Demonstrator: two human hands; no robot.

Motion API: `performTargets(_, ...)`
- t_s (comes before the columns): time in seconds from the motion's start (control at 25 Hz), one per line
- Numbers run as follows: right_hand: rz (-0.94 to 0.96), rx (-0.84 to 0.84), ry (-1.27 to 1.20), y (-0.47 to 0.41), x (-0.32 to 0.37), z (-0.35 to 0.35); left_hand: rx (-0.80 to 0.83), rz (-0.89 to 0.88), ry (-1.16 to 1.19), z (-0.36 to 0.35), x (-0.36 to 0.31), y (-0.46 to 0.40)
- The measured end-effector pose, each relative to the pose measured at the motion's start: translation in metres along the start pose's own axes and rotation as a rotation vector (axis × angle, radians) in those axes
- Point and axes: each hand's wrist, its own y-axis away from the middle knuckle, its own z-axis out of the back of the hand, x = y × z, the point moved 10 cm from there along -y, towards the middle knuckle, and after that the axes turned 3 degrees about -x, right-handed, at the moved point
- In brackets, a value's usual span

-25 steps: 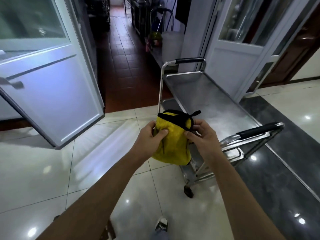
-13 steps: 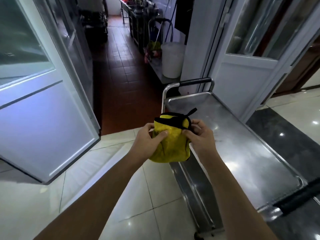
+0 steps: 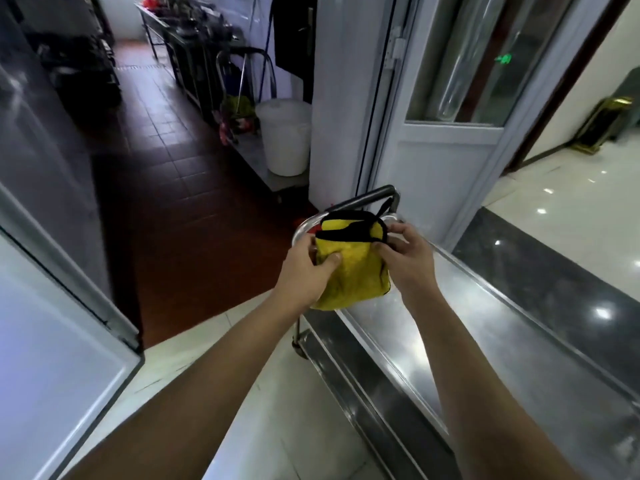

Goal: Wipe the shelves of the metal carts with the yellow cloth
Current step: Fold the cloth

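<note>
A: How many cloths have you got there?

B: One yellow cloth [image 3: 349, 271], folded into a pad with black trim along its top edge and a black loop sticking up. You hold it in the air over the far end of the cart, just in front of the handle.

A: And your hands?

B: Two, both on the cloth. Your left hand [image 3: 304, 268] grips its left side, thumb pressed across the yellow front, fingers hidden behind. Your right hand [image 3: 407, 258] pinches the upper right corner at the black trim, fingers curled.

A: How many carts?

B: One metal cart [image 3: 485, 341] close to you, running from lower right up to your hands. Its top shelf is bare and shiny with a raised rim, and one lower shelf [image 3: 363, 386] shows beneath its left edge. One curved handle [image 3: 367, 197] with a dark grip stands at the far end, behind the cloth.

A: Anything else nearby?

B: One white bucket [image 3: 285, 140] by the wall in the red-tiled kitchen beyond. Two white doors: an open one [image 3: 52, 341] at your left, another [image 3: 446, 150] with a glass pane just past the cart
</note>
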Motion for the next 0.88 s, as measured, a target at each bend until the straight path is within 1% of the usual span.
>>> performTargets(0.2,-0.055,-0.106,0.007,-0.082,-0.021,0.002,0.09,0.003,0.03,-0.036,0.003,-0.093)
performTargets(0.36,-0.053,-0.123,0.052,-0.164,-0.045,0.0,0.117,0.049,0.01,-0.071,0.019,-0.171)
performTargets(0.48,-0.071,-0.099,0.103,-0.234,-0.071,-0.008,0.105,0.096,-0.021,-0.098,0.035,-0.231)
performTargets(0.56,-0.101,-0.07,0.156,-0.284,-0.094,-0.014,0.089,0.161,-0.026,-0.118,0.05,-0.271)
performTargets(0.8,-0.105,0.008,0.283,-0.403,-0.134,-0.042,-0.004,0.316,-0.091,-0.154,0.082,-0.371)
performTargets(0.84,-0.112,0.022,0.325,-0.418,-0.141,-0.049,-0.027,0.327,-0.121,-0.155,0.087,-0.385)
performTargets(0.88,-0.092,0.026,0.437,-0.431,-0.146,-0.055,-0.057,0.328,-0.179,-0.154,0.09,-0.396)
